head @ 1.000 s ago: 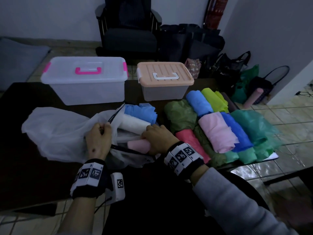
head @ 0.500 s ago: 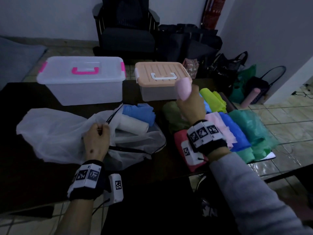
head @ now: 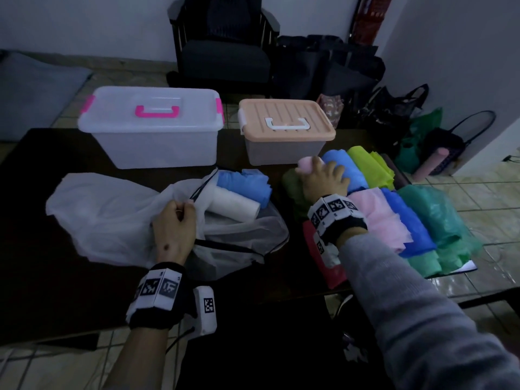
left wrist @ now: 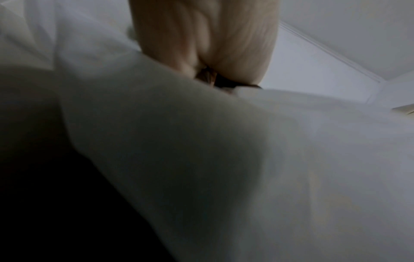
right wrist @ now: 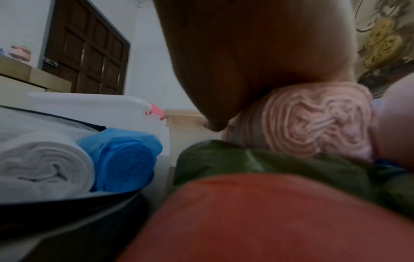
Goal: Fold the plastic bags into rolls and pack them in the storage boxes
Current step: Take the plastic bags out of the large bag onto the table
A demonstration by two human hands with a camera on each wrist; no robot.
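Two storage boxes stand along the far edge of the dark table (head: 56,164), both lidded: a clear box (head: 157,130) with pink handle and latches to the left, and a smaller peach-lidded box (head: 284,130) to its right, apart from it.

The right hand (head: 323,178) holds one small pink roll (head: 305,165) with fingers curled round it, low over the far end of the pile of folded bags at the right edge of the table, just in front of the peach-lidded box. The right wrist view shows the roll's spiral end resting against an olive-green bag (right wrist: 268,163), with a red bag (right wrist: 246,221) nearer the camera.

The left hand (head: 173,229) is closed on the rim of a white mesh bag (head: 239,237) with a black edge, which lies near the middle of the table. A loose white plastic bag (head: 104,215) spreads to its left. Two rolls lie at the mesh bag's mouth: one white roll (head: 233,205) and one blue roll (head: 244,182), touching each other.

The pile also shows a blue (head: 349,173), a lime (head: 368,167), a pink (head: 380,218), a second blue (head: 408,223) and teal-green bags (head: 439,220); the exact count of the green ones cannot be told.
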